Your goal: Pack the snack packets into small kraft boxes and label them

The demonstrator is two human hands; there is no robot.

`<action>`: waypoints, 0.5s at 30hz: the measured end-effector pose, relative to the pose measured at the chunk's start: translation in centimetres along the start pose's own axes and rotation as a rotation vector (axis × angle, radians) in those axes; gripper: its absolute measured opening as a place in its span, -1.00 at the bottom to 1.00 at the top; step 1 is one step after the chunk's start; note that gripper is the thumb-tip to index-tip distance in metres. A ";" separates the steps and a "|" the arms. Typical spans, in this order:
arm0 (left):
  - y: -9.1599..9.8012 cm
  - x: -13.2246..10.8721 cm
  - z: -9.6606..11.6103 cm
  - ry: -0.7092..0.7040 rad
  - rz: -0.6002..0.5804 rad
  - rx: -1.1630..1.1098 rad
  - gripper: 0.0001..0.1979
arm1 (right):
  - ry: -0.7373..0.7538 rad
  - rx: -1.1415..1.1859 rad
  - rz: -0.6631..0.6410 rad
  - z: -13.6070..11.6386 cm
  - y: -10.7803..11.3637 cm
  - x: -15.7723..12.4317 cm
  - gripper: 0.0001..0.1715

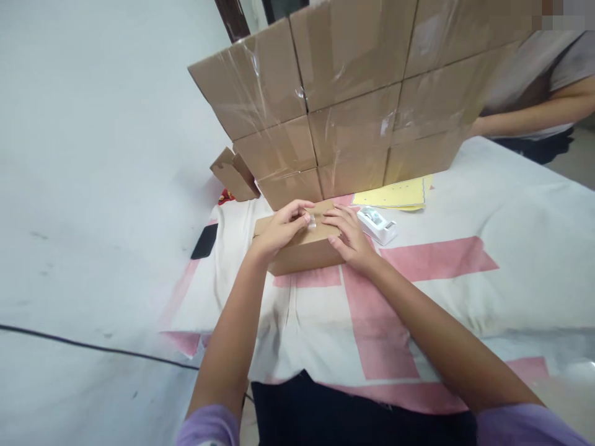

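Clear tape (312,221) is apparently being fixed to the cardboard box (304,256) beneath the left hand (284,227), curled beside the tape, pinch unclear, and the right hand (352,240), fingers loosely spread; smoothing down seems called for.

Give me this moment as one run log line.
left hand: at clear tape on cardboard box | right hand: touching same box | tape dispenser: on tablecloth, beside right hand

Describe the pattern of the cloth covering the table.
The cloth is off-white with broad pink strips, seen in the head view.
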State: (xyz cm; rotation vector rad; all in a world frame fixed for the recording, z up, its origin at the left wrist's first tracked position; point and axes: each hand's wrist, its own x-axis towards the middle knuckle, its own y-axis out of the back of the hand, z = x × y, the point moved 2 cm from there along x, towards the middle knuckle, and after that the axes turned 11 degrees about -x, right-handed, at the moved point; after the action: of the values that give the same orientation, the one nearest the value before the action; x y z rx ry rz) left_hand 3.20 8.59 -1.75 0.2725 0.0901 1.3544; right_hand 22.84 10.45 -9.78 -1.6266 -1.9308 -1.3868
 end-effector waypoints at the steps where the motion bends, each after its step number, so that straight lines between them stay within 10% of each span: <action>1: -0.1 0.1 -0.1 -0.010 0.006 0.045 -0.69 | -0.002 -0.002 -0.002 0.0 0.0 0.0 -0.57; 15: -0.7 0.8 -0.5 -0.100 0.070 0.255 -0.65 | 0.002 0.020 -0.017 -0.1 0.3 -0.5 -0.53</action>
State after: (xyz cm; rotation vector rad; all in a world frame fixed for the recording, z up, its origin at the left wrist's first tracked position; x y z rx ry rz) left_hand 3.94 9.26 -2.30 0.5619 0.1709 1.3965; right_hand 23.26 10.02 -9.89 -1.6027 -1.9559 -1.3707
